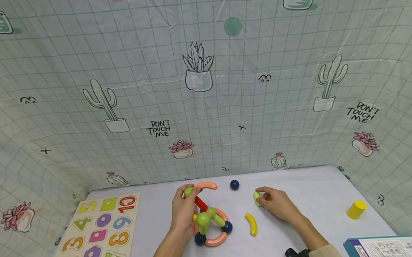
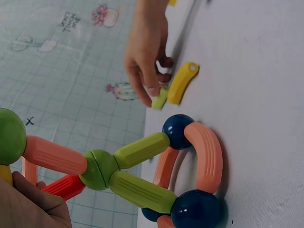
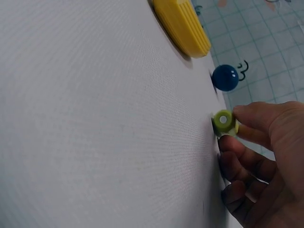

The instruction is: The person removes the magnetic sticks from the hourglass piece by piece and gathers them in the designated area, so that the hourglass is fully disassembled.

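My left hand (image 1: 181,210) grips the upper part of a magnetic stick-and-ball structure, around a green ball (image 1: 188,192) and a red stick (image 1: 201,204). The base is a ring of salmon curved sticks (image 1: 216,241) joined by dark blue balls (image 1: 200,239). Green sticks (image 2: 142,191) rise from it to a green ball (image 2: 99,169), and a salmon stick (image 2: 57,156) runs on from there. To the right, my right hand (image 1: 277,204) pinches a short light green stick (image 3: 223,121) at the table surface. A yellow curved stick (image 1: 251,224) lies between the hands.
A loose dark blue ball (image 1: 234,185) lies near the table's back edge. On the left is a number-and-shape puzzle board (image 1: 100,229). A yellow cylinder (image 1: 356,210) and a box (image 1: 386,248) lie on the right, and a patterned cloth (image 1: 204,116) hangs behind.
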`<state>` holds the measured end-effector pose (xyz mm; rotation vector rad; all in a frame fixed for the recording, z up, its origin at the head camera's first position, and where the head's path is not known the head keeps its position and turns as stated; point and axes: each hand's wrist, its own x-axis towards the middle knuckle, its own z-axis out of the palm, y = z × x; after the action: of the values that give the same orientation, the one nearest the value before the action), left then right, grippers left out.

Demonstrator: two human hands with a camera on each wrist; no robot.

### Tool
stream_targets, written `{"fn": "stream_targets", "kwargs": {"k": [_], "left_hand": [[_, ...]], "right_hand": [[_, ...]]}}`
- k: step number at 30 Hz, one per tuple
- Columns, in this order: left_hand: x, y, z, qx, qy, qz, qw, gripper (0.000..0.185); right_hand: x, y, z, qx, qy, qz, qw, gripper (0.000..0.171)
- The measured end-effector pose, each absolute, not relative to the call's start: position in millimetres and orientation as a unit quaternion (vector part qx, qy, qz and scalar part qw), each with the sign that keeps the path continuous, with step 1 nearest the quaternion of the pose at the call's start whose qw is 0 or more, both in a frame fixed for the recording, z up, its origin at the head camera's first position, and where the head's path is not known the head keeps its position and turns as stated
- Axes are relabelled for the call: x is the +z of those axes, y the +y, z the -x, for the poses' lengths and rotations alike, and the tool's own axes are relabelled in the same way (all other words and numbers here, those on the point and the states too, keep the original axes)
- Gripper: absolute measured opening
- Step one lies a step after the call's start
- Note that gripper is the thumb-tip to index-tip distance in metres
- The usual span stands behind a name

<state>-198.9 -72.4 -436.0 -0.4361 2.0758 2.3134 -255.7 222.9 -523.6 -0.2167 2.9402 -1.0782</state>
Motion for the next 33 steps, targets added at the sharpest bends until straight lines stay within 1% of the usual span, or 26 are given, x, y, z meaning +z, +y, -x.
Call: {"fn": "stream_targets", "kwargs": {"k": [4, 7, 10, 13, 18, 22, 27, 29, 33], "left_hand": [[-435.9, -72.4, 199.7, 0.734, 0.665, 0.138, 0.002, 0.042], [-434.8, -72.1, 201.1, 0.733, 0.667, 0.133, 0.002, 0.043], [-433.8, -71.3, 202.2, 0.731, 0.67, 0.13, 0.005, 0.044], [-433.5, -70.7, 202.3, 0.729, 0.672, 0.131, 0.018, 0.044], [-434.0, -70.5, 201.0, 0.719, 0.684, 0.118, 0.037, 0.045], [-434.4, -71.0, 201.6, 0.707, 0.698, 0.109, 0.038, 0.043], [-433.8, -73.7, 202.6, 0.697, 0.709, 0.098, 0.05, 0.043], [-433.8, -75.5, 202.7, 0.698, 0.708, 0.091, 0.056, 0.042], [-433.5, -78.8, 202.1, 0.702, 0.704, 0.085, 0.062, 0.042]], "right_hand": [[-522.1, 223.3, 257.8, -0.346, 0.936, 0.068, -0.002, 0.037], [-515.0, 220.9, 260.4, -0.34, 0.938, 0.059, -0.027, 0.036], [-500.4, 211.4, 260.5, -0.353, 0.932, 0.057, -0.061, 0.031], [-479.5, 192.4, 256.3, -0.389, 0.914, 0.089, -0.074, 0.026], [-447.2, 152.4, 246.4, -0.436, 0.88, 0.183, -0.05, 0.031], [-428.4, 127.0, 242.7, -0.453, 0.861, 0.231, -0.014, 0.036], [-417.1, 107.3, 246.9, -0.414, 0.864, 0.286, 0.024, 0.028], [-417.3, 104.5, 249.2, -0.398, 0.865, 0.305, 0.032, 0.024], [-420.0, 104.4, 250.7, -0.387, 0.864, 0.319, 0.039, 0.022]]}}
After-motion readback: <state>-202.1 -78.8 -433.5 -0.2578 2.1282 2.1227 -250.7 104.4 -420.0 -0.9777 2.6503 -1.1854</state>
